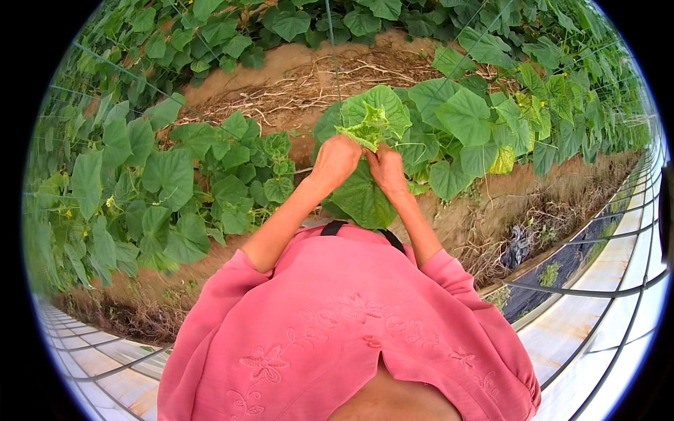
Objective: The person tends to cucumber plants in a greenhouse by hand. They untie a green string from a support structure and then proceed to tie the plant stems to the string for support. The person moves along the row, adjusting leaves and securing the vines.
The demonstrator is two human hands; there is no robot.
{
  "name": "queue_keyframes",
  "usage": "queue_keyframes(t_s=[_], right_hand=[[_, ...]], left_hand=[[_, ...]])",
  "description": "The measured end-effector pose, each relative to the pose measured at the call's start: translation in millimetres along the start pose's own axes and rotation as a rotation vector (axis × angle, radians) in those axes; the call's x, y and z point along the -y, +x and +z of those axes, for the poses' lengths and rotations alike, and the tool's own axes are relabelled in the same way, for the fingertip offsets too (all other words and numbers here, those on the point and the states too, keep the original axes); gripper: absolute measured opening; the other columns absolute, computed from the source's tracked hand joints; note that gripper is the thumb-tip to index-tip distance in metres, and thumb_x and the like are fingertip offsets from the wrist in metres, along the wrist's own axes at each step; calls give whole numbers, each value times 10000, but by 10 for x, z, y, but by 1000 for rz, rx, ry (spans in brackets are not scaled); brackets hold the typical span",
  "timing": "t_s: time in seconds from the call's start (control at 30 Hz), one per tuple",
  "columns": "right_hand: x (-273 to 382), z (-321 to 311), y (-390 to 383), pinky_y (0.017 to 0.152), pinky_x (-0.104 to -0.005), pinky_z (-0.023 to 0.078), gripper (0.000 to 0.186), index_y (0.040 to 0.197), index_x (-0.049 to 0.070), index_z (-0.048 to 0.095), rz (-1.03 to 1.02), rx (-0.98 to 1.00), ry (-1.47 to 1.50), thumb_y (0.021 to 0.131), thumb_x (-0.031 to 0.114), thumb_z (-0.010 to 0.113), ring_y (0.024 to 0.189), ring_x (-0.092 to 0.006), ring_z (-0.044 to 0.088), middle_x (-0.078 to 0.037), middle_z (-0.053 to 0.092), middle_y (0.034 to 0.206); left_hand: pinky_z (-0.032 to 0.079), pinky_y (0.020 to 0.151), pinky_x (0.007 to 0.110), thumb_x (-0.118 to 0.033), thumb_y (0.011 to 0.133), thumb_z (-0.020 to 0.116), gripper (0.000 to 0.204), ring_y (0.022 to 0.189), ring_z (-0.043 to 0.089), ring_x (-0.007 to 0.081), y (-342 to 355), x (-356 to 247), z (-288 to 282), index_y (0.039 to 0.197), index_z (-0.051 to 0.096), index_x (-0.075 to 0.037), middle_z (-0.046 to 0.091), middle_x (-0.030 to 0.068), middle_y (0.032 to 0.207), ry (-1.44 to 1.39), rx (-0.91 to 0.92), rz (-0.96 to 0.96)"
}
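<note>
Just in front of my body, both hands meet at the top of a climbing cucumber vine [373,123] with pale, crinkled young leaves at its tip. My left hand [337,161] is closed, its fingers curled against the vine under those leaves. Close beside it, my right hand [388,170] pinches at the same spot with its fingertips together. The stem between the fingers is mostly hidden. A broad green leaf [364,195] hangs below the hands. A thin green string [333,49] runs down from above toward the vine tip.
Leafy plants [168,175] spread to the left, and more [463,116] stand to the right, one with a yellowing leaf [503,160]. Behind lies bare soil with dry stems [302,95]. White sheeting [562,326] and dark bars [597,291] curve along the lower right.
</note>
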State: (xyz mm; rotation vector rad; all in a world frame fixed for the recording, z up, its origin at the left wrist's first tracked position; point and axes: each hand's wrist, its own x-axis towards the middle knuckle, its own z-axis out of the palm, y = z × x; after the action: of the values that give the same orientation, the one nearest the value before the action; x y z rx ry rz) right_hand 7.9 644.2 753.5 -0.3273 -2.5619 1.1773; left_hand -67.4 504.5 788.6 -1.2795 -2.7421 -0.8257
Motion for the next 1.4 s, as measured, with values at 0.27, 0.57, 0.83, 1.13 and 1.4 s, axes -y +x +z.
queue_keyframes(t_s=[0.27, 0.57, 0.83, 1.13, 1.4], right_hand=[[-137, 91, -94, 728, -420, 488, 157, 947, -16, 632, -65, -131, 129, 809, 30, 573, 878, -408, 599, -228, 629, 909], [384, -227, -184, 681, -341, 514, 186, 1015, -44, 604, 269, -10, 220, 848, 32, 571, 771, -271, 672, -173, 667, 915], [559, -405, -124, 638, -262, 559, 116, 974, -58, 587, 195, -248, 556, 873, -57, 531, 755, -118, 647, -67, 636, 844], [686, -627, -52, 695, -295, 549, 225, 1085, -33, 587, 338, -267, 934, 892, 84, 581, 730, -182, 649, -108, 663, 877], [145, 52, -271, 763, -379, 495, 262, 1042, 66, 644, 352, 115, 114, 803, 172, 633, 894, -288, 641, -151, 660, 963]], left_hand=[[471, 683, 452, -238, 887, 588, 269, 862, 595, 372, -59, -46, 39, 934, 591, 26, 553, 174, 1044, -336, 24, -47], [464, 666, 388, -229, 867, 625, 315, 808, 608, 317, -31, 175, 378, 1052, 615, 25, 582, 171, 1018, -623, -74, -100], [463, 661, 382, -180, 861, 630, 266, 744, 602, 355, 5, 136, 244, 1000, 620, 47, 619, 193, 873, -569, 110, -207], [448, 610, 327, -183, 888, 618, 274, 646, 589, 166, 30, 373, 267, 1052, 614, 36, 631, 152, 765, -632, 79, -272], [485, 764, 409, -96, 873, 581, 396, 893, 600, 363, -228, 77, 317, 1210, 445, 60, 518, 252, 1135, -731, 55, -130]])
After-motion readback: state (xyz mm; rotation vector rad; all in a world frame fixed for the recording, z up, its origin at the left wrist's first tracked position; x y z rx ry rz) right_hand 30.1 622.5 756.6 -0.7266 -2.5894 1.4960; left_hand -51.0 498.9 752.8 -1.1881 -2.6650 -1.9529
